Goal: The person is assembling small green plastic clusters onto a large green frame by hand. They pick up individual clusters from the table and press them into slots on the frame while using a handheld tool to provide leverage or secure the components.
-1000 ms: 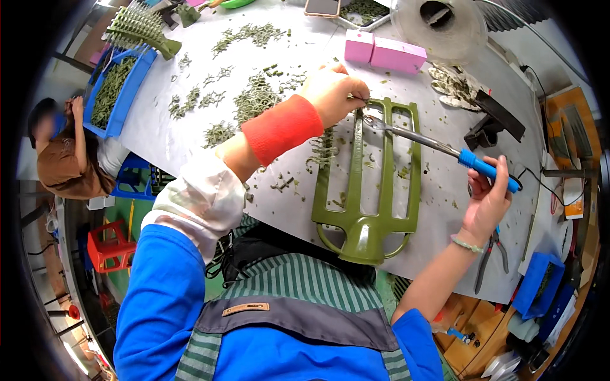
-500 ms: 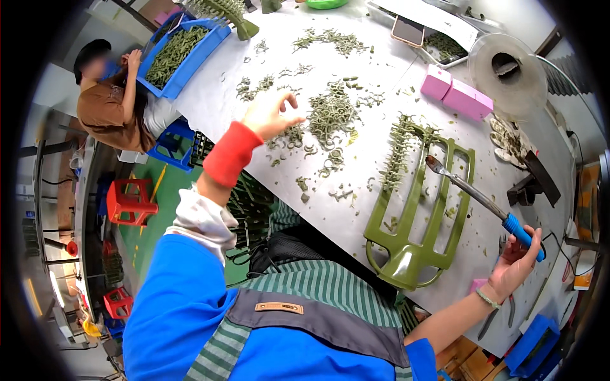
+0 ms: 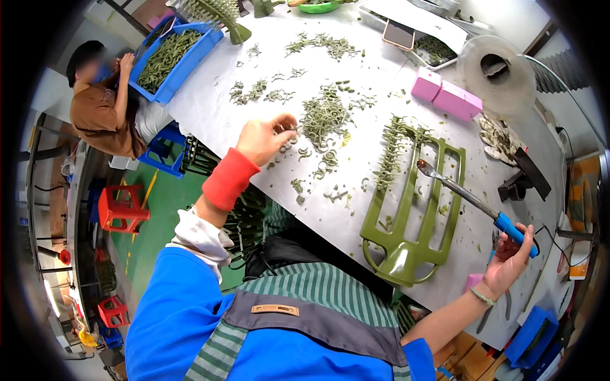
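Note:
My left hand (image 3: 267, 138), with a red cuff at the wrist, is at the near-left edge of a pile of small curved green plastic pieces (image 3: 325, 117). Its thumb and fingers are drawn together; whatever they pinch is too small to make out. My right hand (image 3: 507, 268) holds a soldering iron (image 3: 467, 195) by its blue handle. The iron's flat, brown-stained tip points up and left over an olive-green slotted plastic frame (image 3: 406, 254) lying on the white table. Small pronged green pieces (image 3: 390, 155) line the upper part of the frame's left bar.
Pink blocks (image 3: 446, 94) and a clear round hood (image 3: 497, 75) stand at the far right, near a dirty glove (image 3: 499, 138) and a dark bracket (image 3: 527, 178). A phone (image 3: 399, 35) lies farther back. Across the left corner, a co-worker (image 3: 105, 114) sits by a blue bin (image 3: 206, 47).
My left hand has moved nearer and slightly right along the pile's edge, and its spread fingers have closed together. The soldering iron stays over the frame; the whole view has shifted slightly.

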The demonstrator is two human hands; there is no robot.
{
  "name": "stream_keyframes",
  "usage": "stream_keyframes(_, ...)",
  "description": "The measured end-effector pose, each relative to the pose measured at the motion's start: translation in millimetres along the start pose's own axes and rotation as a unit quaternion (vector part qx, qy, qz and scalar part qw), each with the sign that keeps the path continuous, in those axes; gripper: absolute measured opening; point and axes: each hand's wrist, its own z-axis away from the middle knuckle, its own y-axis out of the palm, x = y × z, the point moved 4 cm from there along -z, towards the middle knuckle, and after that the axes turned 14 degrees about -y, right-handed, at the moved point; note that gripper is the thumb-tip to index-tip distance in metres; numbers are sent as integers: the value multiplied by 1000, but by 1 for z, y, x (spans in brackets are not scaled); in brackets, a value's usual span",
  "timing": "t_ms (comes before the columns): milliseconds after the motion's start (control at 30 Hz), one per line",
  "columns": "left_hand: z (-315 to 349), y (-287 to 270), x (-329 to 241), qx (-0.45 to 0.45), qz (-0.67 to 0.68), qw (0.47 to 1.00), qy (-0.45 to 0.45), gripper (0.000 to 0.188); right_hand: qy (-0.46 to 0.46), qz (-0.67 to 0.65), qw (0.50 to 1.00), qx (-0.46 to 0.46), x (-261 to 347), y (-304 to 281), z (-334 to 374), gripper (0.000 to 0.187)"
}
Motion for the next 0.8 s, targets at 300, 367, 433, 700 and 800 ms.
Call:
stream_keyframes(300,8,40,-142,98,130,965,205,16,-15,15,1000,-8,-4,0,-4,28)
stream_keyframes(367,7,57,-169,22,64,943,325,14,-14,3,1000,5,-7,4,-6,29)
stream_keyframes(433,-3,82,-180,-10,46,935,352,12,-19,12,1000,-3,-10,4,-8,30)
stream_keyframes(700,-18,124,-193,-7,-60,942,332,13,-17,-18,1000,16,-26,11,-12,27)
stream_keyframes(800,-21,125,-194,-4,-73,939,335,15,-14,-33,999,33,-31,17,-12,26)
